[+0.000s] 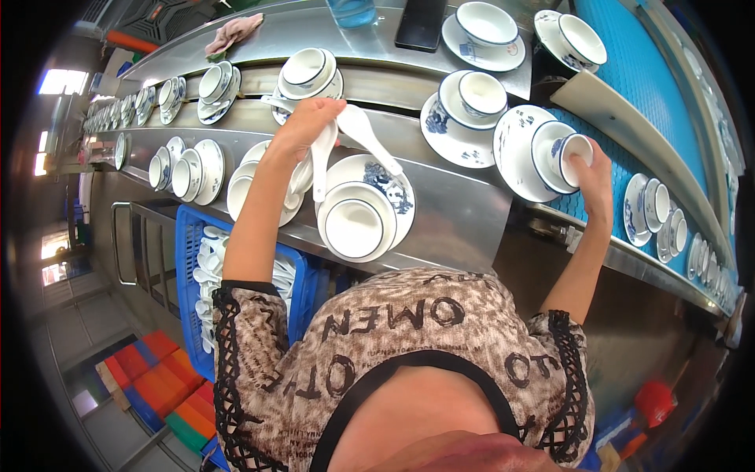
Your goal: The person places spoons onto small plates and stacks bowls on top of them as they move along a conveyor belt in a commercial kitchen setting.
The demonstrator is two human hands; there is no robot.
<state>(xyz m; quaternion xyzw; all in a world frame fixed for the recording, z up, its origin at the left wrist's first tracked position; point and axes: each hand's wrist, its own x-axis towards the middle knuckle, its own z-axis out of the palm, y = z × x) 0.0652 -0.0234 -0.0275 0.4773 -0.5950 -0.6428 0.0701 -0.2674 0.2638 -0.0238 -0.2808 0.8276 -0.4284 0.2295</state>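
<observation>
My left hand (308,124) is closed around several white soup spoons (363,135), which fan out from the fingers. They hang above a patterned plate (399,187) that carries a white bowl (354,228). Over at the right, my right hand (595,175) grips a small white cup (572,155) by its side, with the thumb inside the rim. This cup sits at the bowl (548,161) on a blue-patterned plate (517,141), near the edge of the blue conveyor belt (629,118). Whether the cup touches the bowl, I cannot tell.
Bowl-and-plate sets (464,118) line the steel counter (448,204) and continue far left. More sets (646,206) ride on the belt, beside a pale curved guide rail (621,118). A blue basket (187,267) of spoons stands below. A phone (421,23) and pink cloth (234,35) lie behind.
</observation>
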